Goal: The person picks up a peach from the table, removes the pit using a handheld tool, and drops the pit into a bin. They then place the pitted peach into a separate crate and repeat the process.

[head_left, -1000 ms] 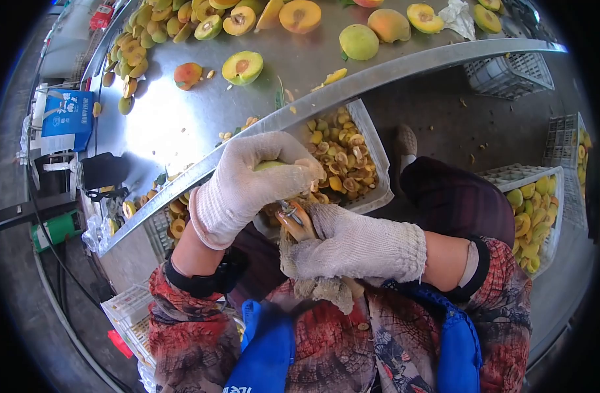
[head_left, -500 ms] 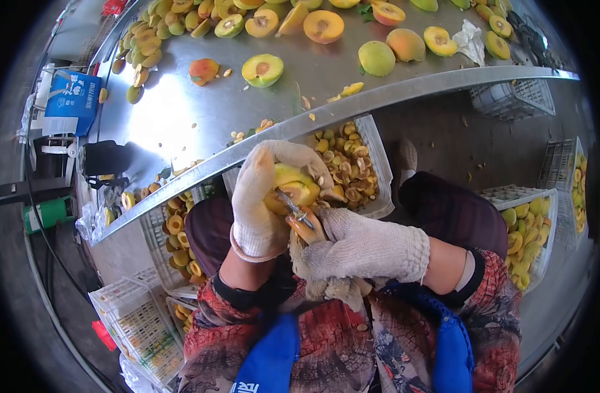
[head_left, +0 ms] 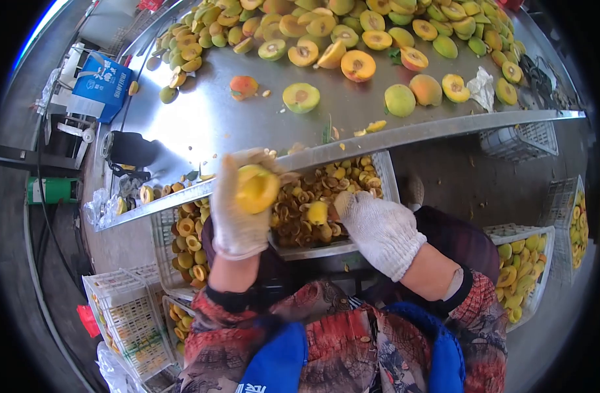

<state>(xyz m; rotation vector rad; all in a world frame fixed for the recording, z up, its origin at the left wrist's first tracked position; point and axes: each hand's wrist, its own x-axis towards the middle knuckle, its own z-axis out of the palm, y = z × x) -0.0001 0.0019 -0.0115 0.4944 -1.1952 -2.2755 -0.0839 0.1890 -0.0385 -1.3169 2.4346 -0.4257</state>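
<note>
My left hand, in a white knit glove, is closed around a yellow peach half, its hollowed side facing up. My right hand, gloved too, is over a white crate of pits and fruit scraps, fingers curled together. Whatever those fingers hold is hidden; a brownish patch shows at their tips. Just left of them, a yellow piece of fruit overlaps the scraps in this view.
Beyond the crate runs the raised edge of a metal table, heaped with cut peaches at the back. Crates of peach halves stand to my right and left. A blue box is at the far left.
My hands have moved apart. The left shifted left with the peach half; the right moved right over the crate. The metal tool earlier in my right hand no longer shows.
</note>
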